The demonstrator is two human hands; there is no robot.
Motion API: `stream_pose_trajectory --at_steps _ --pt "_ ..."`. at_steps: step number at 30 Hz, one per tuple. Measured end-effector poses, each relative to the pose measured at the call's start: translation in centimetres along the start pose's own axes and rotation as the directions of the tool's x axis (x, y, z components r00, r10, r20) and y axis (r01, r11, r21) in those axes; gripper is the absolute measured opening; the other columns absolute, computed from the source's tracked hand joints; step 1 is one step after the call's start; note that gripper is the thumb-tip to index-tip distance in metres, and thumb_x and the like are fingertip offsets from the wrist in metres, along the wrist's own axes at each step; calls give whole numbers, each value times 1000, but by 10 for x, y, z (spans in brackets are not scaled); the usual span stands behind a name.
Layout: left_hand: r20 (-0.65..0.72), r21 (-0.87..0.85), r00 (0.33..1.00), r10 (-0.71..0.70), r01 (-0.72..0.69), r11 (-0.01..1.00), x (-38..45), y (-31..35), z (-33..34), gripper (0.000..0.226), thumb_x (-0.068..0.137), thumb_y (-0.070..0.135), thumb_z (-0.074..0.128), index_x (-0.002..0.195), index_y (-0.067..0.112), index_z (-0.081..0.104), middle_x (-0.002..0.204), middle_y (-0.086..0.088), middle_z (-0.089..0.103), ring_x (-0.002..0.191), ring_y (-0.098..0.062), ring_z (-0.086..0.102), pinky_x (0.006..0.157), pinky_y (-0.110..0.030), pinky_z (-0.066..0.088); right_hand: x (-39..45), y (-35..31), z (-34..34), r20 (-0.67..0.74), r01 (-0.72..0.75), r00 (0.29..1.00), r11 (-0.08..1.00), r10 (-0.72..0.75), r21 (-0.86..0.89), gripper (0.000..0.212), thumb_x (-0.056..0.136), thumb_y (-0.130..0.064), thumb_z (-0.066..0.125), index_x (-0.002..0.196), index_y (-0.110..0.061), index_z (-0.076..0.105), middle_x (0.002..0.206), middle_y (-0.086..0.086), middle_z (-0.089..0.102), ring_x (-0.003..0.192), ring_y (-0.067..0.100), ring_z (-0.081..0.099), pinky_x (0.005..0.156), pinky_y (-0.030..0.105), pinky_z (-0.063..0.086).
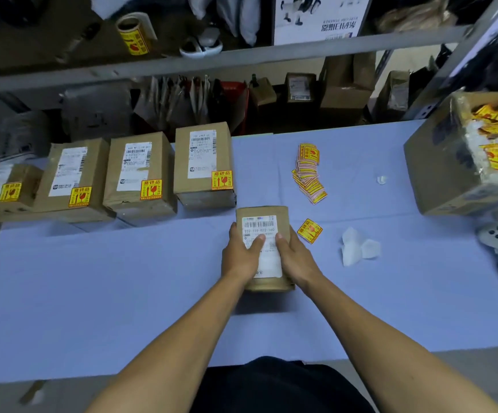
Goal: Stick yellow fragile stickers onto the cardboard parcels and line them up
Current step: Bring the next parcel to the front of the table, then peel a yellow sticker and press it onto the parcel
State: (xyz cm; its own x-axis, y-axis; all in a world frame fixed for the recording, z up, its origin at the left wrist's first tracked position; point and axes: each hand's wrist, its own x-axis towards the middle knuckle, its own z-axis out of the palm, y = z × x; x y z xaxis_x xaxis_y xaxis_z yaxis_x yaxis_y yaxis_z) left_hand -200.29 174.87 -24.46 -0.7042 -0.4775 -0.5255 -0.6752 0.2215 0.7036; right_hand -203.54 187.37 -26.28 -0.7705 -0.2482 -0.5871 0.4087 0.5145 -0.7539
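The parcel is gripped by left hand and right hand; open carton holds stickers.

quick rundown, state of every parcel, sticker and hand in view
held parcel: flat on the table, no yellow sticker showing
left hand: grips the parcel's left side
right hand: grips its right side
four lined-up parcels: in a row, each stickered
loose sticker: lying on the cloth beside the parcel
sticker stack: fanned out
open carton: tipped, liners inside
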Motion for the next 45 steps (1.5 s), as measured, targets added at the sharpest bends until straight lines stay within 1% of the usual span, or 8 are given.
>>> stream_pose_trajectory --at_steps 12,16,18,20,24,28,39,45 --pt "42 41 999 22 -23 999 -7 -20 -2 64 98 40 54 151 23 23 136 -4 59 115 -27 60 83 -28 46 -4 12 8 52 6 999 998 -3 -69 67 98 -61 27 157 -29 16 145 2 54 126 27 56 108 46 43" --pt "68 64 998 20 -24 998 -3 -21 -3 69 97 41 55 153 21 20 144 -5 52 123 -27 55 97 -35 48 -4 9 1 64 22 998 992 -14 -128 62 101 -55 30 156 -28 20 143 1 55 126 26 56 105 40 44" --pt "45 183 996 83 -90 979 -3 -21 -4 78 97 42 54 157 19 9 160 -8 29 144 -28 33 115 -41 33 -5 7 -5 47 65 997 986 -59 -154 58 102 -53 33 154 -29 26 145 -2 53 130 24 53 105 39 44" --pt "40 381 971 236 -233 895 -4 -18 -7 81 99 43 49 157 19 -1 166 -7 2 153 -26 5 123 -42 14 -5 6 -12 -18 90 995 978 -95 -186 61 101 -54 34 156 -27 25 154 -2 43 139 23 43 111 41 38" --pt "236 649 854 464 -494 578 7 -4 -8 71 101 52 34 158 25 1 166 -4 -8 152 -24 -11 121 -46 0 3 4 -28 -104 129 979 932 -174 -339 56 104 -45 36 154 -19 31 158 2 36 144 21 35 115 38 30" --pt "359 715 822 443 -547 436 22 6 -1 66 101 55 29 157 31 5 166 -1 -11 152 -22 -14 121 -47 -4 27 -4 -48 -185 55 967 856 -173 -513 46 102 -26 45 146 -14 44 149 9 47 136 28 44 108 39 38" --pt "337 746 791 510 -555 369 43 -6 12 68 96 60 20 156 28 22 165 -5 13 153 -26 5 121 -55 2 113 -29 -87 -217 65 932 721 -291 -689 41 92 -12 51 132 -5 53 130 17 55 116 39 51 82 44 49" --pt "332 757 769 547 -563 332 51 -10 15 65 97 58 26 154 26 28 163 -8 22 151 -27 12 116 -56 7 170 -45 -98 -190 105 926 705 -327 -701 53 97 -14 47 148 -3 37 153 20 36 139 40 33 103 51 42"
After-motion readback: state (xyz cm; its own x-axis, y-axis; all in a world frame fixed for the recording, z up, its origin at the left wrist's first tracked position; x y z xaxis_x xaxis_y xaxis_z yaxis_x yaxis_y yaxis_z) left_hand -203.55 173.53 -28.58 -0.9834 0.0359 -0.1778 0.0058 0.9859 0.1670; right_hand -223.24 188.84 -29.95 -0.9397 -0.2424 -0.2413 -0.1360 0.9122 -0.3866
